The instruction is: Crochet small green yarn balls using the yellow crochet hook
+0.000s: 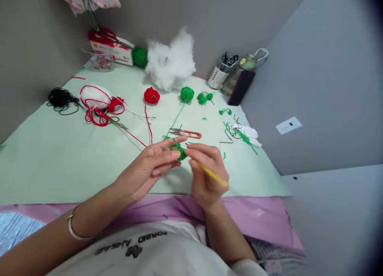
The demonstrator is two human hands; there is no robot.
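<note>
Between the thumb and fingers of my left hand [152, 162] is a small green crochet piece [181, 153]. Green yarn [178, 116] runs over that hand's raised index finger and back to a green yarn ball [187, 94]. My right hand [209, 176] grips a crochet hook with a yellow handle [214, 175]; its tip meets the green piece and is hidden there. Just beyond my fingers lies a pair of orange thread snips [187, 133].
White stuffing [170, 62] sits at the back, near a red yarn ball [152, 95]. Tangled white and red yarn [95, 98] and black yarn [60, 98] lie left. Green scraps [245, 137] lie right, below a pen cup [220, 75], bottle [231, 81] and phone [241, 87].
</note>
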